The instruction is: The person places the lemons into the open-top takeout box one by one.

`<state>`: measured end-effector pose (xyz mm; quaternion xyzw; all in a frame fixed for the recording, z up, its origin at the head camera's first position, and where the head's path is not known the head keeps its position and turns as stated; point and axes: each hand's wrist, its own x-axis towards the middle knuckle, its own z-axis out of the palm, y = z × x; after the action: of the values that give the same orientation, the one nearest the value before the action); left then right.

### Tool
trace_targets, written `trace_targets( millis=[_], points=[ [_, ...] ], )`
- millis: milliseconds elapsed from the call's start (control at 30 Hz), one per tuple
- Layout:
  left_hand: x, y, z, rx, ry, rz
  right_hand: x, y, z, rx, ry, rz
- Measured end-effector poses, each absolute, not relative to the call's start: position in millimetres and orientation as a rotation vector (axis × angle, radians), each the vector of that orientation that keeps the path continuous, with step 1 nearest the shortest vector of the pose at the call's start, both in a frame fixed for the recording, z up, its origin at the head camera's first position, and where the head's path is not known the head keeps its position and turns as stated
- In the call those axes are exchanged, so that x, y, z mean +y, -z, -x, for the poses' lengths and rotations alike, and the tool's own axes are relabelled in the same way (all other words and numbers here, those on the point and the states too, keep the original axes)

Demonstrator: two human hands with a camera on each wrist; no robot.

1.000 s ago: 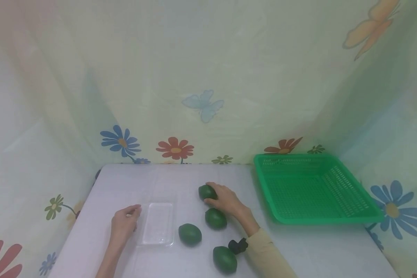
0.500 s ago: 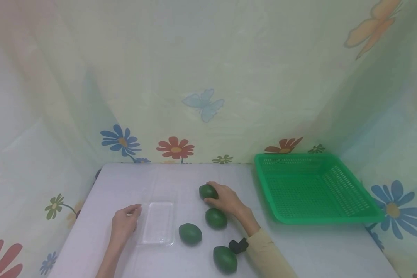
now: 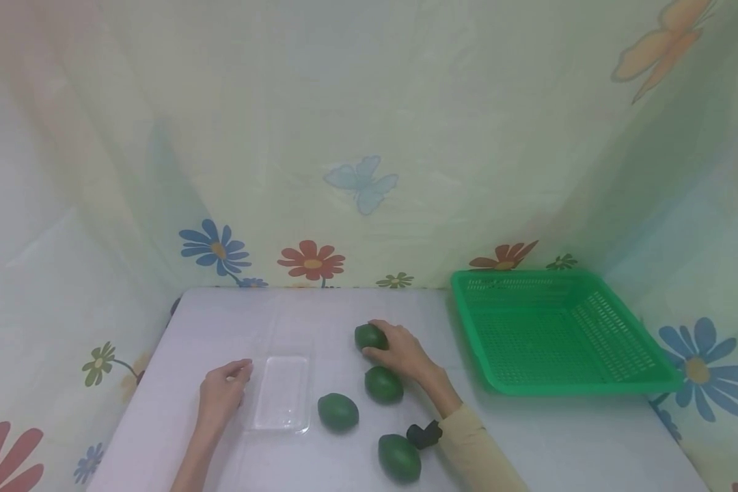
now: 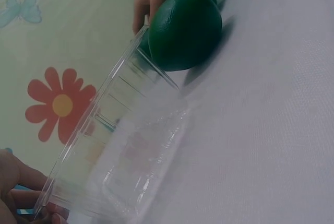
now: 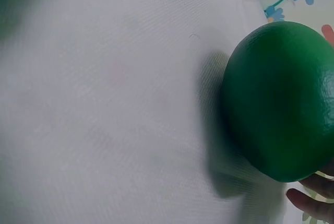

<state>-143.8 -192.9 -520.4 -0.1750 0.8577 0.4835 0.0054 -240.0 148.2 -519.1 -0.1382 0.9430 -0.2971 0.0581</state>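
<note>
My right hand [image 3: 402, 352] grips a green lime [image 3: 370, 337] at mid-table, thumb and fingers round its right side. Just below that hand lies a second lime [image 3: 384, 385], which looms large in the right wrist view [image 5: 282, 101] and partly hides the fingers. At the left, my left hand [image 3: 220, 395] pinches the rim of a clear plastic box [image 3: 283, 393]; the left wrist view shows the fingers [image 4: 31, 179] at the box's corner. Nothing is visible inside the box.
Two more limes lie on the white table, one [image 3: 338, 413] right of the box and one [image 3: 400, 458] near the front, beside the black wrist camera [image 3: 424, 434]. A green perforated basket [image 3: 584, 389] stands at the right. Flowered curtain surrounds the table.
</note>
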Motion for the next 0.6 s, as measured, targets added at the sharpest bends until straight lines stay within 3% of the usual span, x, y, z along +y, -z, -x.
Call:
trace_targets(
  millis=[267, 600],
  points=[
    [-197, 521, 143, 2.595, -1.605, 0.552, 147, 511, 237, 2.865, 0.911, 0.410],
    [-200, 525, 143, 2.554, -1.651, 0.556, 137, 488, 228, 2.935, 0.874, 0.639]
  ],
)
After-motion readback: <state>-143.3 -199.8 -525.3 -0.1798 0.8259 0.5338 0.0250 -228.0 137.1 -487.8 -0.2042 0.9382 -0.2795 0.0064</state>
